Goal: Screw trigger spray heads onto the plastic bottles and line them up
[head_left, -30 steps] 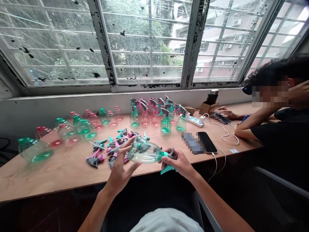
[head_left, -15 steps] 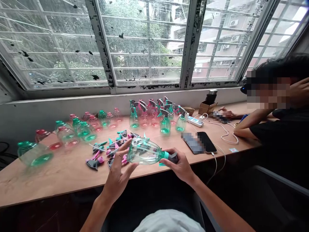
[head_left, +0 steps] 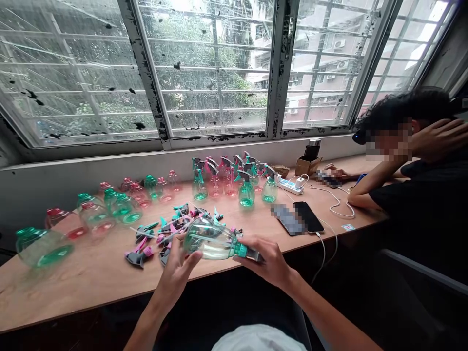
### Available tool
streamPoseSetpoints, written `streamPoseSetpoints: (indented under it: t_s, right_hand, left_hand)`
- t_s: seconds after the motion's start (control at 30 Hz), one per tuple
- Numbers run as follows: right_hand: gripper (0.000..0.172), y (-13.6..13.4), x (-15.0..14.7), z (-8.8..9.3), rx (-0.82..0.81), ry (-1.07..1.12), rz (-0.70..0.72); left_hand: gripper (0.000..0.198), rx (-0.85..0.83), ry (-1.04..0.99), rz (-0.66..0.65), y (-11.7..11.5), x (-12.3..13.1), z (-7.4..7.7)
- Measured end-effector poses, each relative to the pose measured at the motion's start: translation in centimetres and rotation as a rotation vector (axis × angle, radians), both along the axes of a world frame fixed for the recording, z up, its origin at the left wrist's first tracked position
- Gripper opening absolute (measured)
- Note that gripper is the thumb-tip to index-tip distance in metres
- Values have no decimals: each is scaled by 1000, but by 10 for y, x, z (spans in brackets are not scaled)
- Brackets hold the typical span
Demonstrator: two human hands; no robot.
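A clear green spray bottle (head_left: 210,240) lies sideways between my two hands, above the table's front edge. My left hand (head_left: 179,263) is closed round its base end. At the neck end, my right hand (head_left: 268,258) grips the grey and green spray head (head_left: 250,252), which sits on the bottle's neck. Part of the head is hidden by my fingers. Just behind the bottle lies a pile of loose spray heads (head_left: 171,226) in green, pink and grey, some with thin tubes.
Several bottles without heads, such as a green one (head_left: 46,251), stand at the left. Bottles with heads, one green (head_left: 246,190), stand near the wall. Right of them are a phone (head_left: 309,217), a power strip (head_left: 290,185), cables and a seated person (head_left: 409,180) leaning on the table (head_left: 91,278).
The view has shifted slightly. My right hand's fingers have turned over the spray head, now covering more of it. Both hands still hold the bottle.
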State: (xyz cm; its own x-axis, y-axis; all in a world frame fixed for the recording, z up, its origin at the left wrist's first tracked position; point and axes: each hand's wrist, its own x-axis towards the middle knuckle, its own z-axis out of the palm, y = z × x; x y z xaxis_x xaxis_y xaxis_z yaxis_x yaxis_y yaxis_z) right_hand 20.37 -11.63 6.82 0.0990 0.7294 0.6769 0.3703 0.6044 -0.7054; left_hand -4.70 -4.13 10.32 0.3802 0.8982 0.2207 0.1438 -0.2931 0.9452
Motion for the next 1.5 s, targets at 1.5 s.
streamPoseSetpoints:
  t_s: [1.5]
  right_hand:
    - [69,28,72,-98,-389,390,-312]
  left_hand:
    - [49,335,230,135,211,205,-70]
